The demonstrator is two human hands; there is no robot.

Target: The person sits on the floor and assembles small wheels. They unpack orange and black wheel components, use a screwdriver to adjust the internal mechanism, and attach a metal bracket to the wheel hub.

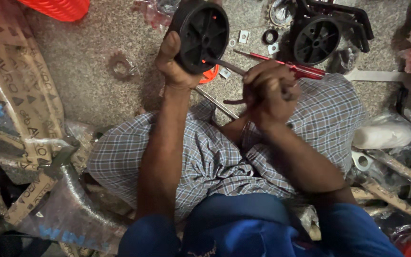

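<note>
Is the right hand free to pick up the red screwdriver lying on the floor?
Probably not at once: the right hand is closed on a dark metal tool, though the red screwdriver lies just beyond it, uncovered.

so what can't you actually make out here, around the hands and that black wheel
Head view only:
- The tool's handle: the right hand wraps it; only a metal shank shows, reaching the black wheel.
- The wheel's rear face: turned away; the left hand covers its lower edge.
- The second wheel: its bracket is cut off by the top edge.
- The small washers on the floor: too small to identify.
</note>
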